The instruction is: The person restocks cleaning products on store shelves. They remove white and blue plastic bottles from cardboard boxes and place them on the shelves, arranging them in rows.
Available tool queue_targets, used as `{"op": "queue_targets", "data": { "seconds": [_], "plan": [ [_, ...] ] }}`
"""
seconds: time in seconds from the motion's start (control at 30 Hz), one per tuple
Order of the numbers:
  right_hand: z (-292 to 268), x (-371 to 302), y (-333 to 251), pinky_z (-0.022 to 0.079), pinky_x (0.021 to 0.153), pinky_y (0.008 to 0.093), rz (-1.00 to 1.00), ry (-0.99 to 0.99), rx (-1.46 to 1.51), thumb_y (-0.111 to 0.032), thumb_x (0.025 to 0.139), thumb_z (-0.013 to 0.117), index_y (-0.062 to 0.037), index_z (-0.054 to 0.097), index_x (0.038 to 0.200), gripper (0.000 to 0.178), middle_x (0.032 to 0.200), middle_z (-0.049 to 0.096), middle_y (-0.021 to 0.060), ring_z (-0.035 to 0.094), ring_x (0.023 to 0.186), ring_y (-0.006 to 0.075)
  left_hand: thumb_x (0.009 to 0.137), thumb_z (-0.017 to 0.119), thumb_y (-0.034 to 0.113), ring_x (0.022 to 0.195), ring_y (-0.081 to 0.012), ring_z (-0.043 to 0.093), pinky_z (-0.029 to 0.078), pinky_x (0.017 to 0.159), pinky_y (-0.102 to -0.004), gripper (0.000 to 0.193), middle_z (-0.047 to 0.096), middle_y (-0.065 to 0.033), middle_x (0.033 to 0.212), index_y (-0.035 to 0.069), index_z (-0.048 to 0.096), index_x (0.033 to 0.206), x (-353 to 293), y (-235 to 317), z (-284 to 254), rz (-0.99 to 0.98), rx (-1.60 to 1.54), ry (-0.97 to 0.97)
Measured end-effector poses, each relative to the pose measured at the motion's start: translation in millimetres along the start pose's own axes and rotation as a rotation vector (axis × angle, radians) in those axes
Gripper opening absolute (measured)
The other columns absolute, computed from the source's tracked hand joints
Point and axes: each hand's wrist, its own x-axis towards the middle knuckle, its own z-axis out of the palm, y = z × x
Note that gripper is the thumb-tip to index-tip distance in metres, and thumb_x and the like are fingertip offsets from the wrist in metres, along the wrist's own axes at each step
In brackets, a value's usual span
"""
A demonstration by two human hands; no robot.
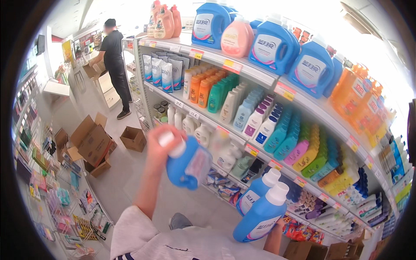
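Note:
My left hand (167,141) is closed round the white cap of a blue detergent bottle (188,162), which hangs tilted and blurred in front of the shelves. To the right, two more blue detergent bottles with white caps, a nearer one (262,214) and one behind it (256,190), are held close against my body. My right hand (280,226) is mostly hidden behind the nearer bottle, with its fingers wrapped round that side. Larger blue jugs (272,47) and a pink jug (237,38) stand on the top shelf.
A shelf unit (255,76) with shampoo bottles and pouches curves along the right. Open cardboard boxes (93,145) lie on the floor at the left, beside a goods rack (65,208). A person in dark clothes (115,56) stands at the far left. More cartons (303,250) sit at lower right.

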Motion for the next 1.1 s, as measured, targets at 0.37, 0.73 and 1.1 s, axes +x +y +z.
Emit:
{"op": "queue_targets", "data": {
  "seconds": [0.37, 0.73, 1.1],
  "plan": [
    [125.9, 35.9, 104.3, 0.056, 0.080, 0.0410, -0.007, -0.012, 0.037, -0.016, 0.067, 0.056, 0.0019, 0.053, 0.120, 0.057, 0.106, 0.065, 0.0167, 0.065, 0.092, 0.0313, 0.081, 0.066, 0.010, 0.077, -0.0191, 0.066, 0.054, 0.071, -0.0298, 0.020, 0.066, -0.0115, 0.087, -0.003, 0.066, 0.096, 355.8, 137.7, -83.2, 0.703, 0.030, 0.178],
    [268.3, 26.8, 169.7, 0.053, 0.083, 0.0380, -0.111, 0.104, 0.049, -0.011, 0.062, 0.057, 0.0029, 0.053, 0.118, 0.058, 0.103, 0.064, 0.0145, 0.064, 0.093, 0.0280, 0.080, 0.068, 0.014, 0.072, -0.0174, 0.064, 0.054, 0.064, -0.0298, 0.018, 0.066, -0.0098, 0.080, 0.000, 0.068, 0.091, 611.9, 69.0, -104.3, 0.423, 0.211, -0.056],
    [298.6, -4.1, 201.1, 0.053, 0.084, 0.0390, -0.193, 0.387, 0.041, -0.011, 0.059, 0.057, 0.0035, 0.053, 0.115, 0.058, 0.103, 0.063, 0.0154, 0.063, 0.094, 0.0288, 0.078, 0.071, 0.023, 0.069, -0.0162, 0.061, 0.051, 0.061, -0.0296, 0.024, 0.065, -0.0086, 0.082, 0.000, 0.070, 0.085, 703.0, 5.3, -90.7, 0.159, 0.401, -0.057]
  ]
}}
